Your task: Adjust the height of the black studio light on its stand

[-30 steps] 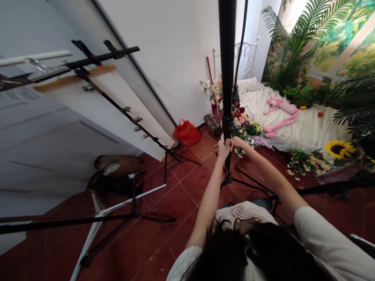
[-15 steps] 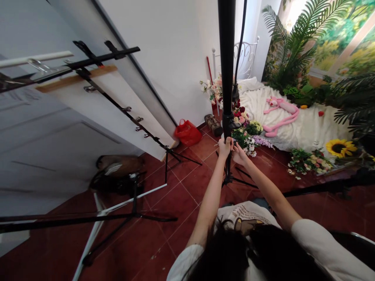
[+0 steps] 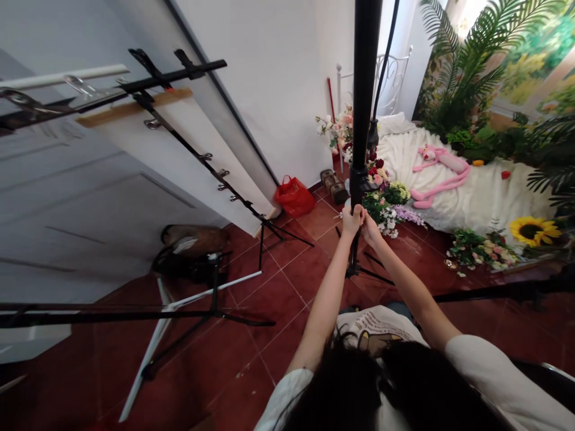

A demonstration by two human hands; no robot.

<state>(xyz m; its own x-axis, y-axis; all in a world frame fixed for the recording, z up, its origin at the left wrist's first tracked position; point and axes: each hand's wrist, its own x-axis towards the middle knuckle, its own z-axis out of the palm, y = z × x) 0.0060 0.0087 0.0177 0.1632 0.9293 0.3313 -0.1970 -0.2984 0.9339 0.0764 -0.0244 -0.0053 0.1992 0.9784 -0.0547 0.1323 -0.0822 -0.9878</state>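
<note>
Left grip was wrapped around black pole, right grip sat just beside left, its opening couldn't be told.

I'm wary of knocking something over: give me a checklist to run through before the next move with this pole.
1. Left hand around the pole: ok, fingers wrapped on it.
2. Right hand gripping firmly: cannot tell; it is at the pole's right side, its fingertips partly hidden.
3. All legs planted: cannot tell; arms and hands hide part of the base.
4. Cable out of the hands: ok, it hangs beside the pole, above them.
5. Flowers well away from the hands: not ok, they look close by.
6. Red bag apart from the hands: ok.
</note>
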